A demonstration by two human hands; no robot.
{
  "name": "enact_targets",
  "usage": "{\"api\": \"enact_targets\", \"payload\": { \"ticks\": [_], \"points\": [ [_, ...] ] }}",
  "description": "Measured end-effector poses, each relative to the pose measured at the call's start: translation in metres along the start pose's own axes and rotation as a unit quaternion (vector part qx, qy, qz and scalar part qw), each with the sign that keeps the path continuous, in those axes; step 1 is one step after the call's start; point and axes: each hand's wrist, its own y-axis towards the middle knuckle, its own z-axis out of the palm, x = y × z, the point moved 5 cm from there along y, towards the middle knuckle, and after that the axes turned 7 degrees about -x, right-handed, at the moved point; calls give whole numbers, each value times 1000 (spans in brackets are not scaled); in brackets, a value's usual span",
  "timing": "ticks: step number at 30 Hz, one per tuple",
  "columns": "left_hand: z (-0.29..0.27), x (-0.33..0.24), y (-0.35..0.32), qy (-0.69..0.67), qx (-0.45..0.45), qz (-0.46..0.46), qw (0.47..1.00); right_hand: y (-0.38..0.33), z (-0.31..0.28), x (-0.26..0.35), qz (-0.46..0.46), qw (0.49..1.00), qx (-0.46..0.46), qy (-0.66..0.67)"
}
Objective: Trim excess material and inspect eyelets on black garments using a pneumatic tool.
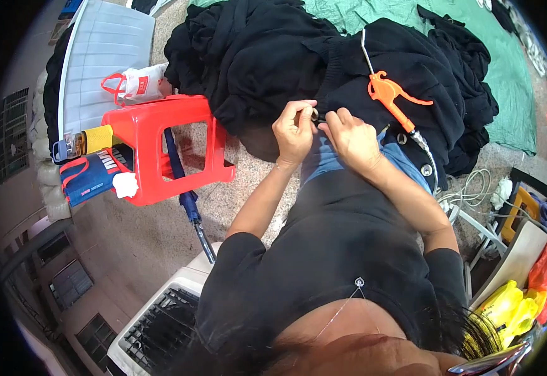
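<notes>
A large black knit garment (399,69), with ribbing and large round buttons (426,170) along one edge, is spread over my lap. Above my jeans (323,156), my left hand (294,133) is closed, thumb and finger pinching a small round piece that looks like a button (315,114). Close beside it, my right hand (353,139) has its fingers curled in a pinch at a dark bit of cloth; its fingertips are partly hidden. An orange air blow gun (389,100) with a thin bent metal nozzle lies on the garment, right of my hands, its hose running down.
A red plastic stool (154,119) lies at the left, with a dark blue umbrella (189,203), a blue bag (91,178) and a drink bottle (82,143) beside it. More black garments (242,62) are heaped ahead on green sheeting (511,94). Yellow bags (505,310) sit lower right.
</notes>
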Motion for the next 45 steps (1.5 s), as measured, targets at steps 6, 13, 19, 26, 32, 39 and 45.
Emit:
{"api": "enact_targets", "payload": {
  "ticks": [6, 13, 19, 26, 32, 39, 45],
  "points": [
    [-2, 7, -10, -69, -31, -34, 997, -4, -18, -3, 2, 998, -48, -38],
    [-2, 3, -23, -35, -21, 42, 998, 0, -15, -16, 28, 997, -49, 51],
    [-3, -3, -29, 43, -24, 133, 990, 2, -12, -13, -35, 997, -21, 62],
    [-4, -3, -33, 77, -22, 144, 986, 0, -7, -11, -51, 997, -9, 50],
    [-3, -4, -34, 114, -20, 165, 980, 1, -5, -14, -66, 997, 9, 50],
    [0, -2, -33, 51, -22, 125, 991, 2, -7, -17, -69, 996, 6, 55],
    [-2, 0, -36, 71, -29, 129, 989, 3, -5, -16, -80, 995, 40, 53]
  ]
}}
